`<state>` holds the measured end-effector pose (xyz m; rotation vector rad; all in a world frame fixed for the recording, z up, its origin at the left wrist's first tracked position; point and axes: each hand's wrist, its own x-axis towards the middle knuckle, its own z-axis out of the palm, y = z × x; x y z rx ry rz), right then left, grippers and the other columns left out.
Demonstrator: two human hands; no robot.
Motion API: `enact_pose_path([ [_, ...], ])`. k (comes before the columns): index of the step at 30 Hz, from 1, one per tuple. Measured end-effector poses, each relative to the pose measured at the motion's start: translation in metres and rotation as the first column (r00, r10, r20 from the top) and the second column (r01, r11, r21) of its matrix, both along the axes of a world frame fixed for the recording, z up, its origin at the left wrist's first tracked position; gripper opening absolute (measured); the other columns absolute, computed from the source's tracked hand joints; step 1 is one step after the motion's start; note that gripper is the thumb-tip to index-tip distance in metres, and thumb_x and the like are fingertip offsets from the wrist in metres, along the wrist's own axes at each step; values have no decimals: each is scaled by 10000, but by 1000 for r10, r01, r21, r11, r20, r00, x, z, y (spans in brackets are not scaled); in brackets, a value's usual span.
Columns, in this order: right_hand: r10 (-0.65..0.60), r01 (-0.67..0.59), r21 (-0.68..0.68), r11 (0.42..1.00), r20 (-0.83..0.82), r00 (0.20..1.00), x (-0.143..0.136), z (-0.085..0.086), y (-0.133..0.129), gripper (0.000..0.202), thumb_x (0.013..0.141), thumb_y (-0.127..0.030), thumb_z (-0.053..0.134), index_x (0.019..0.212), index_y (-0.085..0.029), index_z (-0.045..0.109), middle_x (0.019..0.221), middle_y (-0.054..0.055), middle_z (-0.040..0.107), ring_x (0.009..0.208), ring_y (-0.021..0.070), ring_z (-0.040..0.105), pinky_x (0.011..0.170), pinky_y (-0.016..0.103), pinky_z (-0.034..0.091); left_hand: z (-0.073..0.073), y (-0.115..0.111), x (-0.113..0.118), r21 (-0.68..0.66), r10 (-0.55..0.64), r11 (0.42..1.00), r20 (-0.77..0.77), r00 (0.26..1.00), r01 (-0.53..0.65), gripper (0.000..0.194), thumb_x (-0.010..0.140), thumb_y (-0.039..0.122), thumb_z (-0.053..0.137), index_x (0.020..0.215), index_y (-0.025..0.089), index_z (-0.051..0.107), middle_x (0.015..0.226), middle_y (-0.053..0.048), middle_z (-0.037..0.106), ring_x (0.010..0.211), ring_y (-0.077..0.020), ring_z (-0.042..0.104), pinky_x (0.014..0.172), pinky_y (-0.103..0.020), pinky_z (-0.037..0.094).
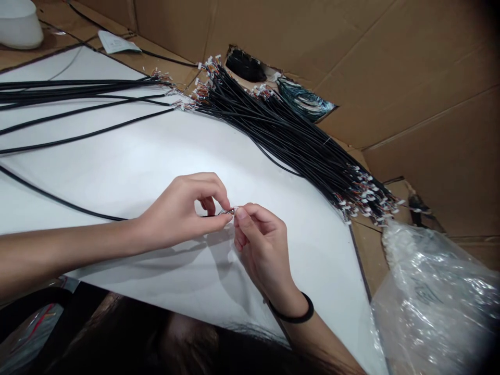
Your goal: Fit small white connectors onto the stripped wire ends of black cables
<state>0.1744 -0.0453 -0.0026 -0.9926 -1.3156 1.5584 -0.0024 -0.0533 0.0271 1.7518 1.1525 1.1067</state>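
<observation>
My left hand point(195, 205) pinches the thin loose wires point(225, 212) at the end of a black cable point(66, 196). That cable runs in from the left edge and passes beneath my left wrist. Facing it, my right hand point(263, 239) is closed, thumb against fingers, on a small white connector point(235, 209) at the wire tips. Most of the connector is hidden by my fingertips. Both hands meet just above the white work surface point(156, 156). A black band circles my right wrist.
A thick bundle of black cables point(273, 130) with white connectors lies at the back right. More black cables point(78, 94) with bare wire ends stretch in from the left. A clear plastic bag point(433, 297) of white parts sits at right, below cardboard walls point(312, 41). A white container point(19, 23) stands back left.
</observation>
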Motion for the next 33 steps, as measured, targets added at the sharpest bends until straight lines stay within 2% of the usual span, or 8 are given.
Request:
enact_pose_path([
  [3, -44, 43, 12, 999, 45, 998, -1, 2, -1, 182, 868, -313, 657, 748, -177, 645, 506, -62, 478, 419, 49, 409, 401, 179, 321, -6, -1, 0, 190, 1, 981, -117, 993, 21, 66, 825, 76, 595, 803, 105, 649, 819, -27, 603, 704, -92, 540, 643, -214, 453],
  [6, -89, 86, 36, 996, 102, 991, -3, 4, -4, 179, 854, -319, 669, 759, -168, 656, 492, -64, 471, 416, 50, 407, 394, 170, 325, -9, -1, -1, 210, 2, 977, -186, 982, 37, 93, 870, 96, 552, 819, 106, 629, 841, -34, 595, 724, -101, 535, 650, -228, 440],
  [10, -128, 115, 89, 989, 160, 979, -5, 6, -7, 174, 845, -312, 675, 764, -158, 667, 538, -52, 498, 427, 49, 420, 395, 167, 342, -8, 1, 0, 73, -28, 996, -177, 984, 42, 92, 872, 108, 541, 805, 120, 603, 857, -25, 587, 733, -108, 533, 671, -242, 439],
  [13, -121, 114, 57, 992, 156, 980, -5, 4, -7, 167, 848, -314, 672, 776, -163, 662, 544, -52, 502, 419, 46, 415, 384, 166, 319, -4, 3, 1, -71, -51, 996, -98, 994, 45, 118, 861, 110, 536, 763, 125, 598, 843, -16, 581, 723, -108, 533, 665, -237, 437],
  [17, -72, 75, -21, 997, 96, 993, -3, -3, -5, 154, 865, -327, 658, 799, -188, 658, 508, -66, 470, 414, 47, 399, 385, 164, 302, 0, 6, 1, -262, -52, 964, 22, 998, 56, 128, 850, 153, 536, 739, 126, 593, 794, -7, 567, 641, -98, 509, 590, -234, 406],
  [22, -56, 60, -44, 997, 80, 995, -1, -6, -4, 172, 872, -342, 654, 795, -188, 653, 468, -75, 452, 403, 46, 394, 392, 163, 303, -1, 7, 1, -430, -47, 898, 115, 992, 93, 114, 833, 213, 538, 762, 134, 578, 650, 5, 552, 582, -116, 508, 550, -240, 377],
  [28, -64, 67, -23, 997, 111, 992, -2, -5, -5, 181, 878, -353, 645, 808, -186, 657, 457, -78, 438, 391, 46, 393, 382, 166, 294, -5, 7, 1, -474, -37, 876, 124, 992, 92, 149, 810, 275, 547, 773, 142, 601, 606, -4, 572, 569, -125, 512, 538, -234, 365],
  [33, -123, 119, 43, 992, 124, 985, -5, -4, -8, 133, 876, -321, 645, 825, -204, 681, 600, -54, 509, 421, 43, 429, 370, 169, 327, -6, 4, 2, -468, -16, 881, 122, 992, 72, 166, 805, 296, 550, 770, 145, 611, 578, 6, 556, 541, -112, 486, 507, -217, 339],
])
